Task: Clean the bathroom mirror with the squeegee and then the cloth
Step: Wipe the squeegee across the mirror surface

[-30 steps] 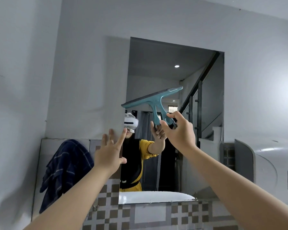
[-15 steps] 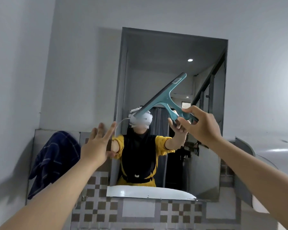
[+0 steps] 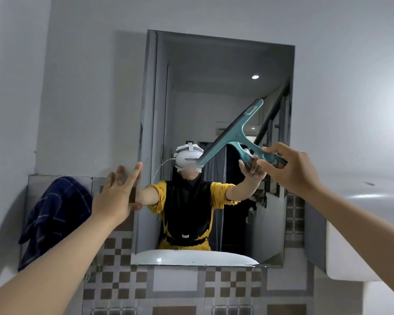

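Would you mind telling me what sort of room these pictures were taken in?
Most likely a home bathroom: a wall mirror hangs above checkered tiles, it reflects a white basin rim, and a dark blue towel hangs to its left.

Both forearms are bare, no sleeves, watch or rings on the left hand (image 3: pixel 110 201) or right hand (image 3: pixel 292 170). The reflection at 12 o'clock shows rolled-up yellow sleeves (image 3: pixel 223 193), a black top, and a white headset (image 3: pixel 188 158) with straps and a thin white cable.
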